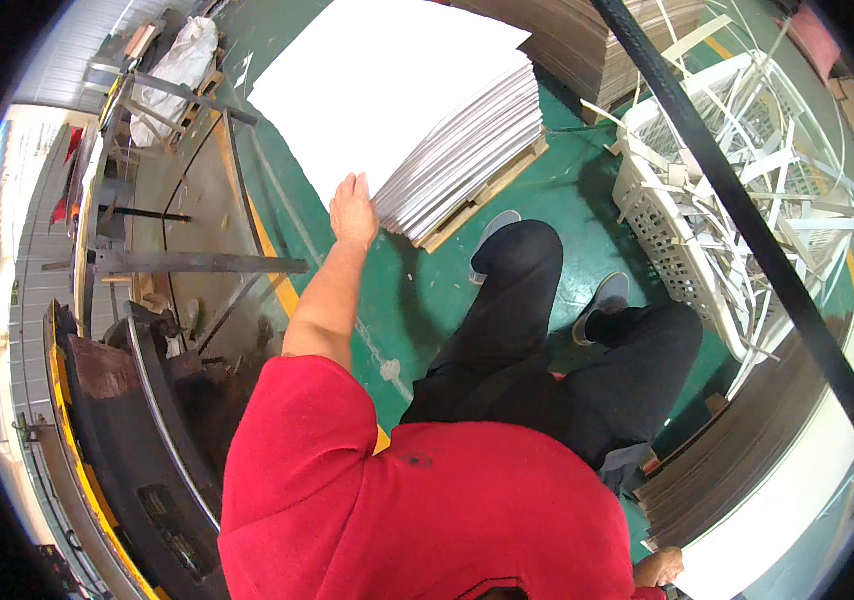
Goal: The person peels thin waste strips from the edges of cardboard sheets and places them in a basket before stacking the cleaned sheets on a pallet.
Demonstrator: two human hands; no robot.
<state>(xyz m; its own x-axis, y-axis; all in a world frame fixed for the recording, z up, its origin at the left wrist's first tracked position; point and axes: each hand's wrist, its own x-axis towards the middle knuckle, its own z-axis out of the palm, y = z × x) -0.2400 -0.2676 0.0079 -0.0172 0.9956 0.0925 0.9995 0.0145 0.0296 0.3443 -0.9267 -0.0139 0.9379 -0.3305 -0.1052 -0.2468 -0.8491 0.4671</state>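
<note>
Fingers [349, 187] of the person's left hand [355, 214] are stretched out together, closed on nothing that I can see, at the near corner of a tall stack of white sheets [387, 90] on a wooden pallet [492, 193]. Down to the right, the right hand [658, 568] meets the edge of a white-topped stack [777, 520]; it's half hidden, so I can't tell if it grips anything. Sheets are already piled high in both places, and I'd judge the handling unfinished, though how many remain can't be told from here. A white plastic basket [639, 188] stands heaped with pale strips [747, 190]. No brand or label is readable; one dark mark on the red shirt [487, 480] is too small to make out.
</note>
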